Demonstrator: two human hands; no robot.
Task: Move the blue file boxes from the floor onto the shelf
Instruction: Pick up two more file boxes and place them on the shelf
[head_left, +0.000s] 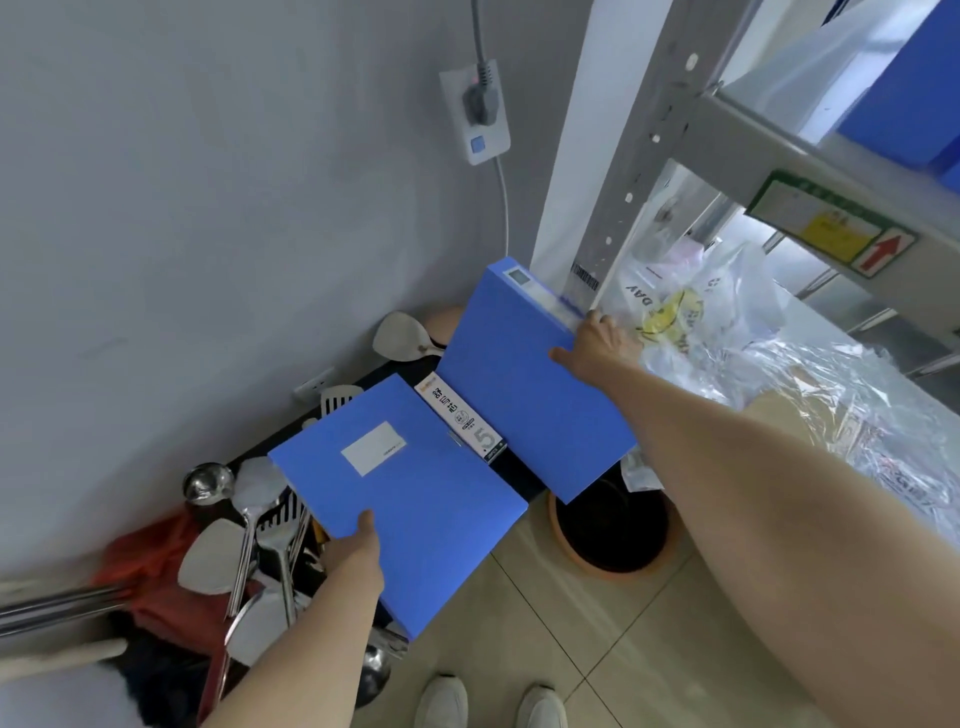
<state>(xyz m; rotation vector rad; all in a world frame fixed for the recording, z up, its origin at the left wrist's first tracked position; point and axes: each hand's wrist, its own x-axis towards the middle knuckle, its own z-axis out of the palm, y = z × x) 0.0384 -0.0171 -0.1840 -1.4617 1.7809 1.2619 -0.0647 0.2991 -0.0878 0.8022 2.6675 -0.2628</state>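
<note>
Two blue file boxes (400, 499) (524, 374), one in each hand (363, 545) (597, 343).

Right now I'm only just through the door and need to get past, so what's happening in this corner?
A person is holding two blue file boxes, one in each hand. The left hand has its grip on the near edge of the box with the white label; the right hand holds the other box by its far edge, close to the grey metal shelf upright. Both boxes are up off the tiled floor, above a clutter of metal ladles and spatulas. More blue boxes already sit on the shelf.
</note>
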